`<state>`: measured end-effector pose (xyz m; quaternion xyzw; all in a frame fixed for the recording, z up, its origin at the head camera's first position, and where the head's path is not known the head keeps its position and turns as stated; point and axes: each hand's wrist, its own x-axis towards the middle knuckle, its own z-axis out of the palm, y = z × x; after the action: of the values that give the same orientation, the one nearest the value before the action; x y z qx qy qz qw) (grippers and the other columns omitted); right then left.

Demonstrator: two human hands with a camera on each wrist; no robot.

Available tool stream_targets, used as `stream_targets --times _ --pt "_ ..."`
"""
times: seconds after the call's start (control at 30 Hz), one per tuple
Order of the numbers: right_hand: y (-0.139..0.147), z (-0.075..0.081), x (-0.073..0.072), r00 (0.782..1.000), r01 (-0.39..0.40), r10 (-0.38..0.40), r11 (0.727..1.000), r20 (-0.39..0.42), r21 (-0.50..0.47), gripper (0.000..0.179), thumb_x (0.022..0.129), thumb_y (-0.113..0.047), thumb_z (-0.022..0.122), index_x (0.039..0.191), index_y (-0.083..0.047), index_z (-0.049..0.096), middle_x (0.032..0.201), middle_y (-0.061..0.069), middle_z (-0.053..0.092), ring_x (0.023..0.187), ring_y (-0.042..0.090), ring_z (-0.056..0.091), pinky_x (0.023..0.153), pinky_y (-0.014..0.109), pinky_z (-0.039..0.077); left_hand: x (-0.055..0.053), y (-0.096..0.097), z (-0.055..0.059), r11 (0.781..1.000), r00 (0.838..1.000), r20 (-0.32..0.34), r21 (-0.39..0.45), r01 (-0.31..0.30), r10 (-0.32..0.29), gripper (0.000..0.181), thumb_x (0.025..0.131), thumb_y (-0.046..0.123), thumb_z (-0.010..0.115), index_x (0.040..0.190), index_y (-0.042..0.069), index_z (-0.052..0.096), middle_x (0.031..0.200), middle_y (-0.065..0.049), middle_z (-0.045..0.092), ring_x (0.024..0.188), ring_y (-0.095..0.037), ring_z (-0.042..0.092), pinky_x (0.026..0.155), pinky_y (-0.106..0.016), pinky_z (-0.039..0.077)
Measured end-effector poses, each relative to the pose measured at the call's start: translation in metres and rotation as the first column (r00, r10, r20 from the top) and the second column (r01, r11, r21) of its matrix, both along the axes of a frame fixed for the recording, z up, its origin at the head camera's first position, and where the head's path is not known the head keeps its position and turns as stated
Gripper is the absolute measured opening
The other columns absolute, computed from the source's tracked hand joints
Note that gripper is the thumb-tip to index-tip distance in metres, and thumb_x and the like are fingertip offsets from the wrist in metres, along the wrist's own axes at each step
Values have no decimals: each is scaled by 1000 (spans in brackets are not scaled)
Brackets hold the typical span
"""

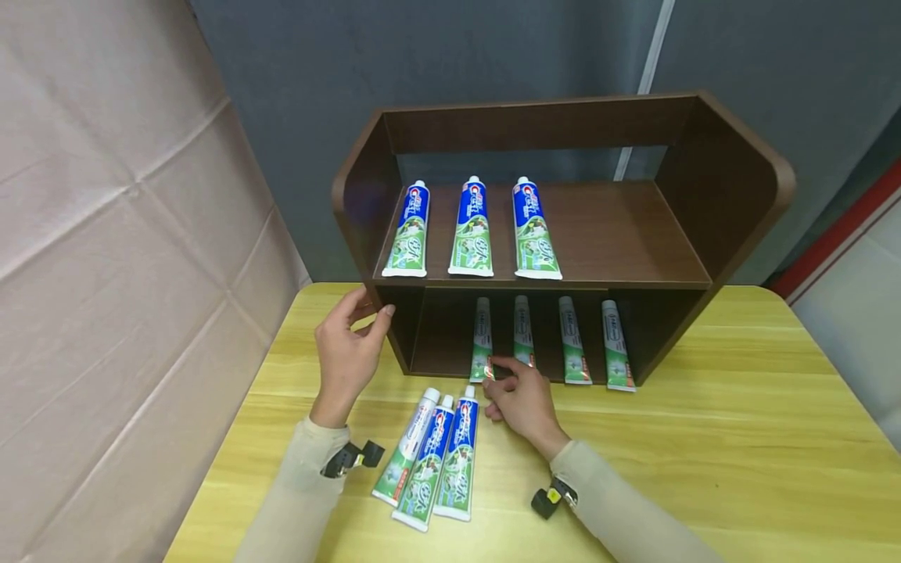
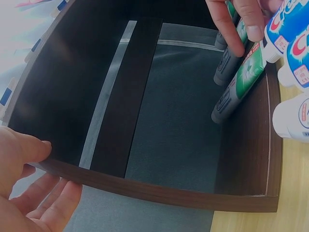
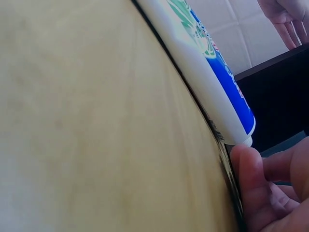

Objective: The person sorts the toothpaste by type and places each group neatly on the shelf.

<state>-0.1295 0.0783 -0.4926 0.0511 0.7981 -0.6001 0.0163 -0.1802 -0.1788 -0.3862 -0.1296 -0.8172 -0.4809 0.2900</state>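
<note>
Beige sleeves (image 1: 294, 489); left hand (image 1: 348, 352) grips shelf (image 1: 612, 227).
Right hand (image 1: 524, 400) touches grey-green tube (image 1: 482, 340), covers end of neighbour (image 1: 522, 327); whether it pinches, I cannot tell.

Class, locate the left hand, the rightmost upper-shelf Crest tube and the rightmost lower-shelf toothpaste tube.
Left hand (image 1: 347, 348), head view, middle of the hand.
Rightmost upper-shelf Crest toothpaste tube (image 1: 533, 228), head view, middle of its printed front.
Rightmost lower-shelf toothpaste tube (image 1: 616, 345), head view, middle of its body.
</note>
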Motion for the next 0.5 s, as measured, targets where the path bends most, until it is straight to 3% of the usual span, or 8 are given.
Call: stream_targets --times 0.5 --pt "2 3 15 999 -49 49 998 -3 -28 35 93 -2 77 127 -3 69 80 9 77 58 22 72 54 31 63 -2 -1 -1 1000 1000 -5 11 9 -9 32 94 17 81 126 14 75 115 -11 79 100 -27 79 77 -45 68"
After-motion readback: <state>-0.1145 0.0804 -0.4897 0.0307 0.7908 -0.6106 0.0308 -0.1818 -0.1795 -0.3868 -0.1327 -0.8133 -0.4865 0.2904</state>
